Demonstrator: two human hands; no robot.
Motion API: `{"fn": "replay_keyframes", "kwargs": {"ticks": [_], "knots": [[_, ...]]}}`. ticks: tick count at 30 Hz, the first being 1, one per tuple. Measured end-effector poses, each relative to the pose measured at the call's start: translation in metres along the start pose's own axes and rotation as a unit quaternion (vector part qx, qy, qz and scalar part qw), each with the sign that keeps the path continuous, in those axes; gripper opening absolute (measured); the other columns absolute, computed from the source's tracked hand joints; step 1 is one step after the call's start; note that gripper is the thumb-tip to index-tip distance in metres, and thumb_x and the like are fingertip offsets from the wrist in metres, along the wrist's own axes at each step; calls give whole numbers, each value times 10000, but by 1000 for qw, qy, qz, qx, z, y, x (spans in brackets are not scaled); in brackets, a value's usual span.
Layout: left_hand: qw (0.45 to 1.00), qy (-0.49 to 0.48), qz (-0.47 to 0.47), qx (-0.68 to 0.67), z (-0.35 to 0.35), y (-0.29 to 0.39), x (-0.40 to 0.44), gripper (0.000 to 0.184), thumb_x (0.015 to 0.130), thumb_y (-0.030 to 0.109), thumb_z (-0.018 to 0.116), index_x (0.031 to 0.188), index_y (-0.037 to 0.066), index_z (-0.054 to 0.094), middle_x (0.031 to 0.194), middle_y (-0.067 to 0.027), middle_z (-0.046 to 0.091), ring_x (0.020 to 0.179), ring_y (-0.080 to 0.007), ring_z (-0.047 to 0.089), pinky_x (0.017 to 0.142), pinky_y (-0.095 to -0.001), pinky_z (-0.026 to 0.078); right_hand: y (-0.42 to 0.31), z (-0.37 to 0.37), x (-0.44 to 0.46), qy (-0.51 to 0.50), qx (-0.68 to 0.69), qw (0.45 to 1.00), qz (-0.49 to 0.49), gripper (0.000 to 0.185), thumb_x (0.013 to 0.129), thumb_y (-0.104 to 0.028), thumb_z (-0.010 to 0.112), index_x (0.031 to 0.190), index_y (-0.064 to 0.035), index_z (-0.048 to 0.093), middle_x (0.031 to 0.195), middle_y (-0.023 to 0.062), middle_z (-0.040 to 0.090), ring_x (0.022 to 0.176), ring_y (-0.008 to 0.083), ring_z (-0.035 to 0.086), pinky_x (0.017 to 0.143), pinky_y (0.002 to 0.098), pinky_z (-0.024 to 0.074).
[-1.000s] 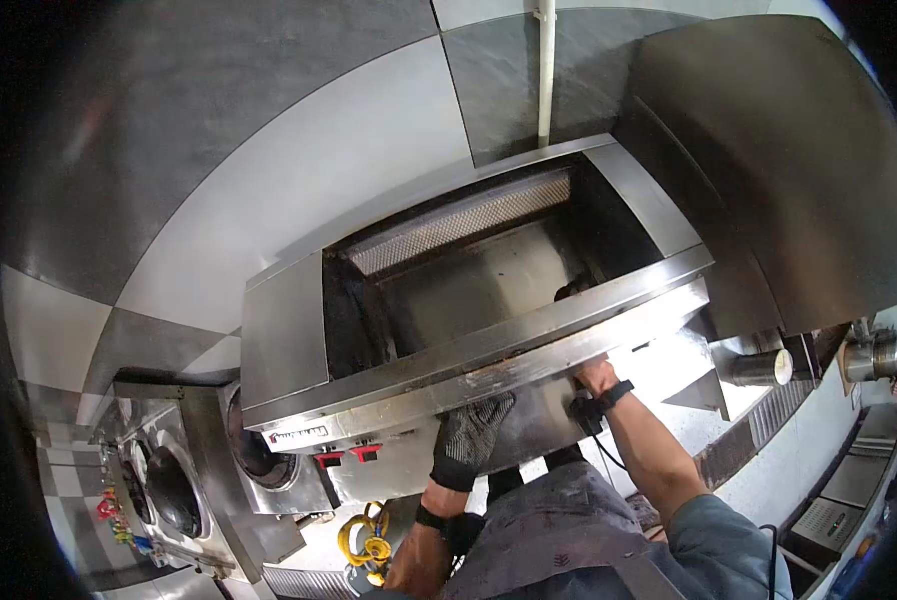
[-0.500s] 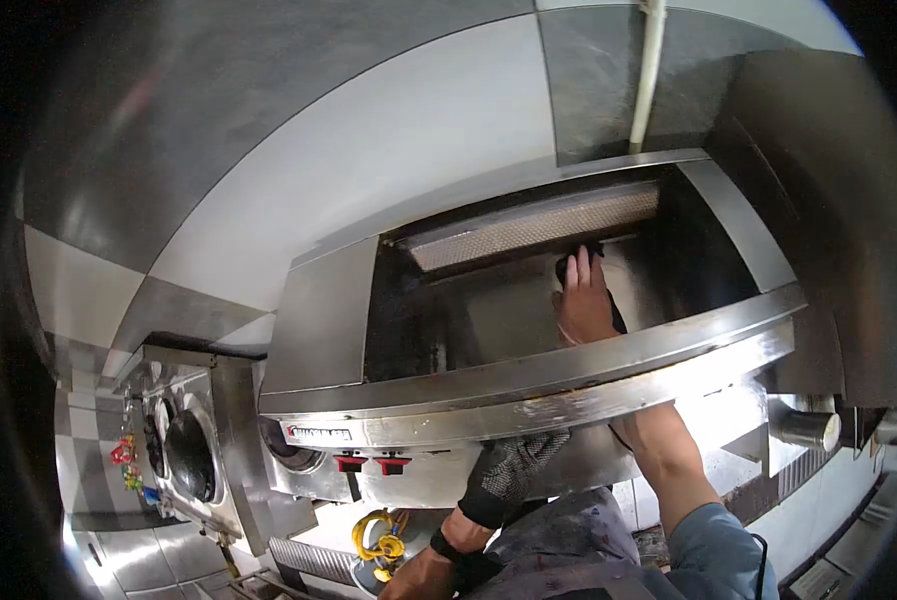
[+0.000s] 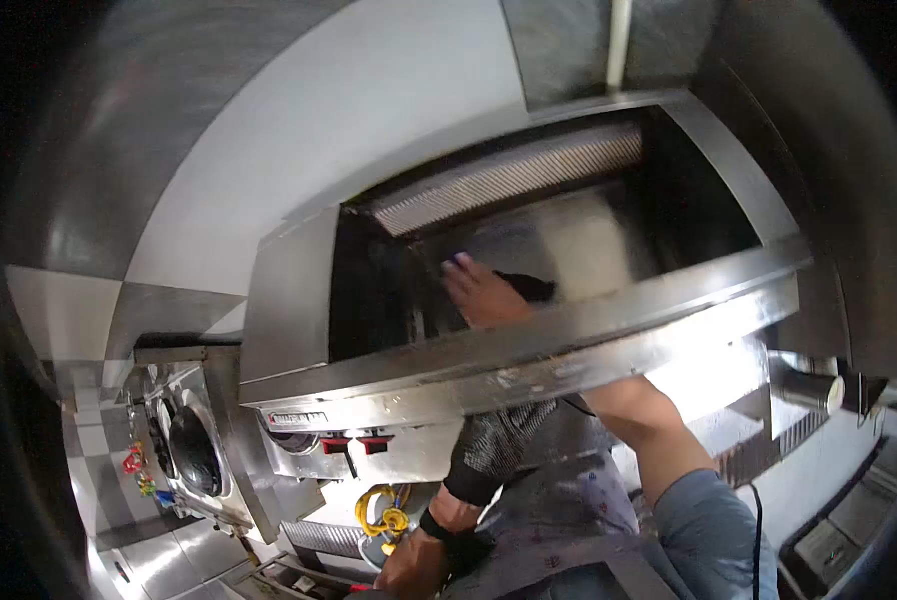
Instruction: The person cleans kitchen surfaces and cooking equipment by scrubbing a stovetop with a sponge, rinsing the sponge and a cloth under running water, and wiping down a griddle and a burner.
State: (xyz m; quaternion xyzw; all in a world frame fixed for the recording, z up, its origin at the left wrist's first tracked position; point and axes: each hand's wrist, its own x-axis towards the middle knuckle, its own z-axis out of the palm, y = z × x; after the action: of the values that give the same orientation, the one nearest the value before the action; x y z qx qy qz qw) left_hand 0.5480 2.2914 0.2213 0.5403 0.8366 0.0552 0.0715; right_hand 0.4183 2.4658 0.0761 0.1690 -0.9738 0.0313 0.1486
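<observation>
Travelling leftward since the earlier frame, the right hand (image 3: 487, 296) is reaching inside the wall-side steel appliance (image 3: 286, 300), fingers extended, any grasp unclear; the gloved left hand (image 3: 501, 442) is sitting below, grip hidden; ideally, the forearm (image 3: 636, 415) is clearing the front rail (image 3: 588, 322).

The front rim (image 3: 528, 345) is gleaming as smooth, glossy metal; the inner plate (image 3: 590, 238) is showing a duller metallic sheen. The back strip (image 3: 513, 180) is looking ridged, the dark glove (image 3: 496, 448) roughly knitted, the grey sleeve (image 3: 703, 508) matt cloth.
</observation>
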Motion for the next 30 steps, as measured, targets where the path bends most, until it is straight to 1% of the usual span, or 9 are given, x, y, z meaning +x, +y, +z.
{"fn": "replay_keyframes", "kwargs": {"ticks": [3,7,15,19,23,24,25,27,30], "knots": [[997,-49,-30,-53,-7,4,1,535,996,160,516,1528,177,464,1515,-145,510,1315,-392,525,1122,-522,415,-43,35,-39,146,276,950,0,551,891,-230,626,1381,15,571,1500,186,486,1408,389,423,1181,488,363],[971,-61,-2,230,-4,8,-1,554,1001,198,484,1553,185,433,1532,-132,501,1351,-399,501,1164,-529,371,-83,-13,-103,20,313,949,-26,526,894,-210,619,1376,-5,573,1482,171,509,1371,369,474,1155,473,402],[994,-48,-54,88,0,4,4,535,1001,278,471,1536,284,449,1608,-104,419,1439,-386,425,1103,-751,286,-129,-106,-221,-133,395,904,-96,483,901,-171,603,1367,-47,578,1446,143,555,1297,330,576,1101,444,480],[997,51,-58,-10,7,3,4,510,1021,276,454,1531,286,454,1630,-78,395,1472,-400,377,1103,-758,280,-61,-143,-249,64,263,962,47,340,879,-133,582,1193,-45,678,1264,128,653,1218,308,623,978,423,561],[979,29,-14,199,14,-1,-1,501,1036,281,440,1537,278,448,1640,-97,372,1495,-395,337,1130,-733,270,-31,-132,-202,-117,206,939,249,253,813,-109,596,1031,-92,724,1004,118,701,1038,312,687,838,460,572],[996,60,-51,-44,34,-14,-7,504,1041,290,441,1545,268,440,1643,-108,364,1499,-401,326,1139,-723,265,-31,-124,-188,-267,227,895,275,222,791,-109,603,969,-106,735,915,115,707,964,314,704,800,469,566],[987,43,-44,149,18,-2,1,505,1053,308,439,1554,244,431,1640,-120,367,1503,-384,322,1156,-693,264,-49,-145,-179,-105,265,913,291,146,769,-131,619,867,-116,726,770,114,681,829,314,708,740,466,565],[942,38,-24,334,9,12,16,509,1065,326,438,1563,219,422,1636,-133,369,1507,-367,318,1172,-664,264,-74,-139,-170,-100,226,947,208,210,867,-204,580,981,-69,694,1030,84,701,1142,280,635,1048,440,466],[974,103,-93,-182,29,-8,5,500,1089,346,413,1561,182,428,1619,-136,398,1498,-329,342,1201,-599,256,-72,-122,-197,64,182,960,203,347,887,-248,552,1135,-27,654,1247,97,644,1300,286,525,1159,424,359]]}}
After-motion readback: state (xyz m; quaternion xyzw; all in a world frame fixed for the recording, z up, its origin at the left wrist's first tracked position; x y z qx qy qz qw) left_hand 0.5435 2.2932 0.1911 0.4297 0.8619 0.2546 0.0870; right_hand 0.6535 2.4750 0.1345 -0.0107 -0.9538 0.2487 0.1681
